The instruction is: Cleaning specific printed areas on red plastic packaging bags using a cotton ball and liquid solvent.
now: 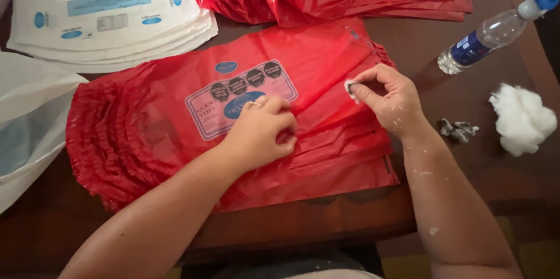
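Here, the left hand (259,133), loosely curled, is pinning the red bag stack (233,121) flat while the right hand (385,98) is pinching a cotton wad (352,87) against it.

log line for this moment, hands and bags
left hand: pressing red bag stack | right hand: pinching cotton wad on bag

The one camera is sitting on my head and looking steeply down and forward at the brown surface (466,156) in front of me, close enough that my forearms are running in from the bottom edge. It is catching my left hand (259,133) and right hand (388,98) near mid-frame, with the far stacks being cut off along the top edge.
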